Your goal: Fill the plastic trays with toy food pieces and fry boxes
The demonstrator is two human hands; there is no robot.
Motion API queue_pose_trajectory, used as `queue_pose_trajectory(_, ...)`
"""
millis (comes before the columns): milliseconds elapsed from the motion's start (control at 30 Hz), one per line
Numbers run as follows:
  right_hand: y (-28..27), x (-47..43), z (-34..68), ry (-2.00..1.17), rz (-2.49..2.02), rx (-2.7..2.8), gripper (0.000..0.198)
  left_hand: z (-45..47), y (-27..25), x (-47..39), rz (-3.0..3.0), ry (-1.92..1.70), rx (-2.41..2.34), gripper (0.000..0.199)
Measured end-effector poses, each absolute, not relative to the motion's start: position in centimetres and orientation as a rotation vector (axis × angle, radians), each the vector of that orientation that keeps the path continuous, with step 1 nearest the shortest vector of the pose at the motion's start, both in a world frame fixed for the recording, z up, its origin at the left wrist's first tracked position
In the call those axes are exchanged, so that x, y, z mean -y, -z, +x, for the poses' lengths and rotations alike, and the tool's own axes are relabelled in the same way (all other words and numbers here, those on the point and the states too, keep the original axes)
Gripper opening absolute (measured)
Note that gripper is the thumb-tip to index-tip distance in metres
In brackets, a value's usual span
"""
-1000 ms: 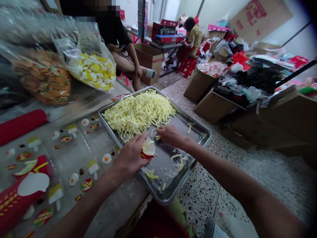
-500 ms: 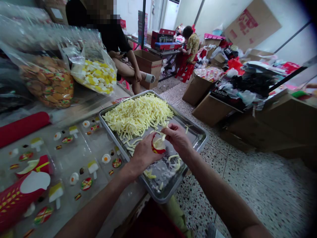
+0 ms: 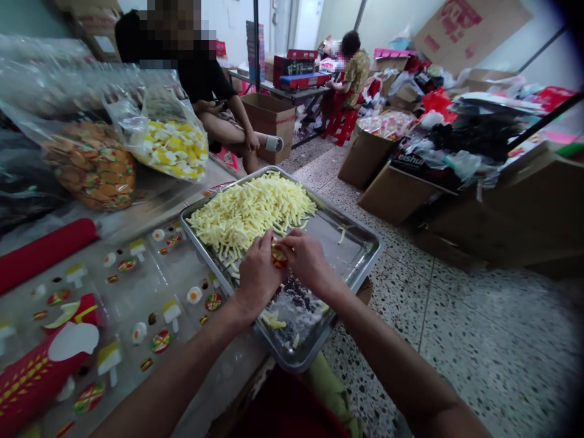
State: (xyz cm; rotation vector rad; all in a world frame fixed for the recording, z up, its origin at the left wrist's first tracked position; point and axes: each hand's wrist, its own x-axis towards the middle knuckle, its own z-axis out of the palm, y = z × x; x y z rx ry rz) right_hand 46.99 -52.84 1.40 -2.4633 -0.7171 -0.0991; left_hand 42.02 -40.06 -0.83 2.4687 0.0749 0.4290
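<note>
My left hand (image 3: pixel 259 275) is closed around a small red and yellow French fries carton (image 3: pixel 278 255), held over a metal tray (image 3: pixel 360 258). The closed fingers of my right hand (image 3: pixel 306 257) pinch at the carton's upper right edge and partly cover it. Whether a fry is between those fingers is hidden. Behind both hands, a heap of pale yellow toy fries (image 3: pixel 255 207) fills the tray's far left part. A few loose pieces (image 3: pixel 274 320) lie near the tray's front corner.
On the table at left lie clear sheets with small toy foods (image 3: pixel 160 340), red fries cartons (image 3: pixel 45 365) and a red roll (image 3: pixel 50 252). Bags of toy burgers (image 3: pixel 91 167) and yellow-white pieces (image 3: pixel 176 149) stand behind. Two people sit beyond; cardboard boxes (image 3: pixel 396 194) line the right.
My hands have drawn together and shifted slightly left with the carton, which has turned so its opening no longer faces me. The fry seen in my right fingers is now hidden.
</note>
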Motion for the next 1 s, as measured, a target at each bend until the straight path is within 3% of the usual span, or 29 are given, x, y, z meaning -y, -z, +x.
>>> queue_pose_trajectory(100,-0.7,51.1,46.0,0.032,-2.448,0.500,0.015,41.0,1.1,39.1,2.490,-0.474,-0.052,0.064)
queue_pose_trajectory(267,-1.1,49.3,42.8,-0.066,-2.275,0.814,0.022,39.8,1.9,36.8,2.391,-0.505,0.131,0.058)
queue_pose_trajectory(400,-1.6,54.0,45.4,-0.043,-2.120,0.748,0.010,40.4,1.6,36.3,2.306,-0.401,0.015,0.073)
queue_pose_trajectory(500,-0.7,58.9,50.8,0.048,-2.321,0.757,0.028,41.3,0.8,35.9,2.247,-0.309,-0.096,0.079)
queue_pose_trajectory(567,0.3,60.9,54.2,-0.022,-2.441,0.962,0.053,41.7,0.4,35.5,2.222,-0.258,-0.100,0.082)
queue_pose_trajectory(633,1.2,61.5,56.4,-0.157,-2.491,1.136,0.061,41.8,0.2,35.1,2.207,-0.213,-0.079,0.084)
queue_pose_trajectory(800,1.9,59.9,56.5,-0.241,-2.497,1.204,0.034,41.4,0.4,35.0,2.230,-0.135,-0.022,0.084)
queue_pose_trajectory(1000,1.0,59.4,54.8,-0.202,-2.562,1.219,0.031,41.3,0.2,35.9,2.292,-0.108,0.005,0.079)
